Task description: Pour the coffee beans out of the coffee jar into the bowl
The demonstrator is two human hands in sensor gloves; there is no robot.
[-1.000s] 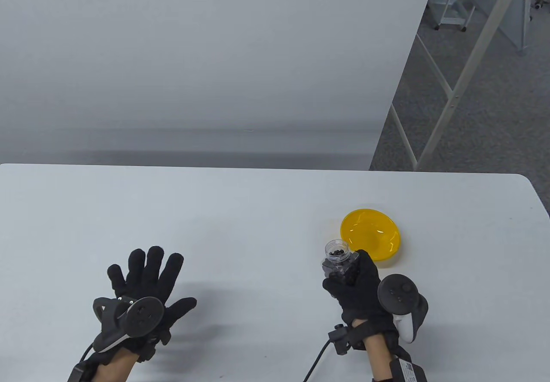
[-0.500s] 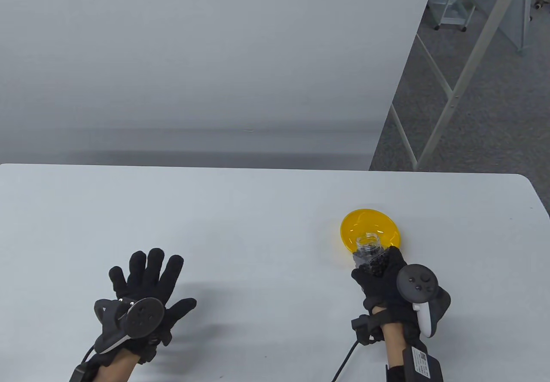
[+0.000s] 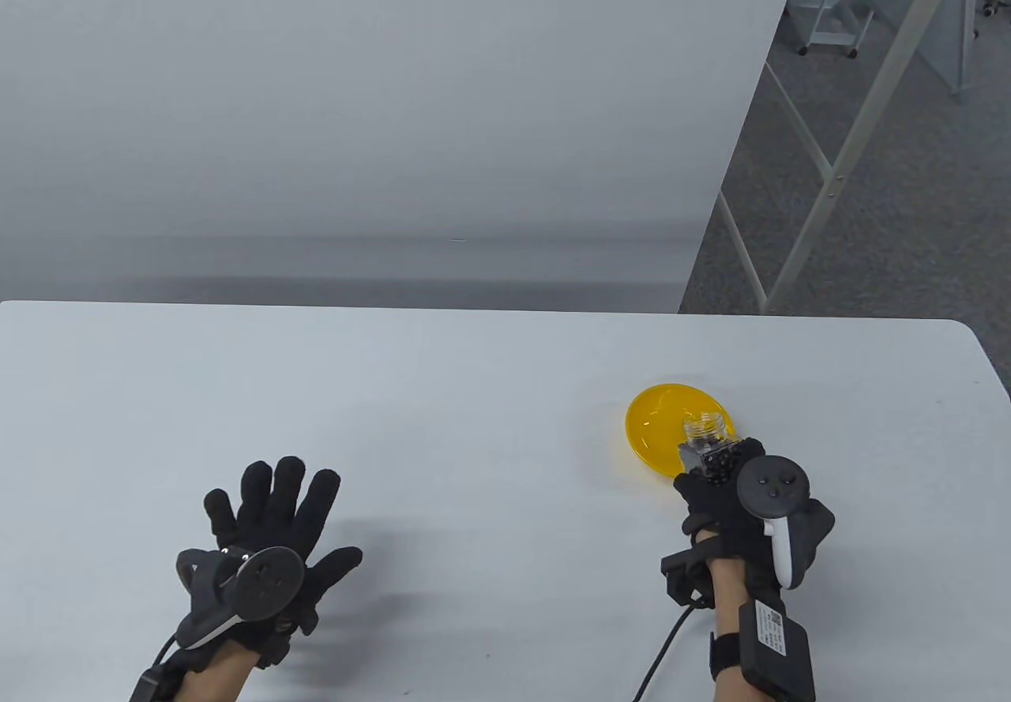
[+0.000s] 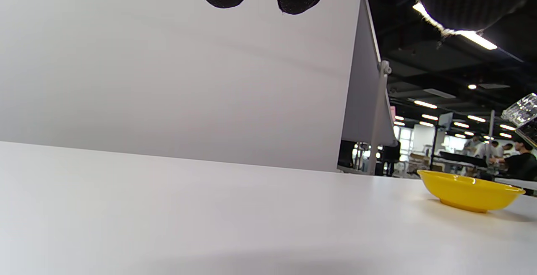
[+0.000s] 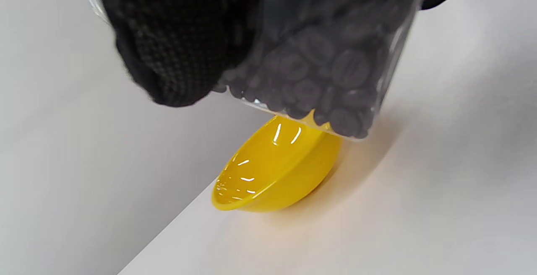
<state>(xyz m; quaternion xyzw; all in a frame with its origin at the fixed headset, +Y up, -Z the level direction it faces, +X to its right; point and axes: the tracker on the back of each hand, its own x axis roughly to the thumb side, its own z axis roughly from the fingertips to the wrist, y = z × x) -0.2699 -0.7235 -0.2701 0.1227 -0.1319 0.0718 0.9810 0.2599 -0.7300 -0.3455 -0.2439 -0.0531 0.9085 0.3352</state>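
Table view: the right hand (image 3: pixel 723 489) grips a clear plastic coffee jar (image 3: pixel 705 440) of dark beans, tilted above the shallow yellow plastic bowl (image 3: pixel 652 426); the left hand (image 3: pixel 272 532) lies flat, fingers spread. Label on the right forearm unreadable.

Left wrist view: bowl (image 4: pixel 470 191) on the white table (image 4: pixel 209 216).

Right wrist view: beans (image 5: pixel 323 82) fill the jar.

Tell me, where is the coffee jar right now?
In the table view, the coffee jar is on the right, gripped by the right hand over the yellow bowl's near edge.

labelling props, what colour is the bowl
Yellow, glossy and plain; the bowl shows best in the right wrist view.
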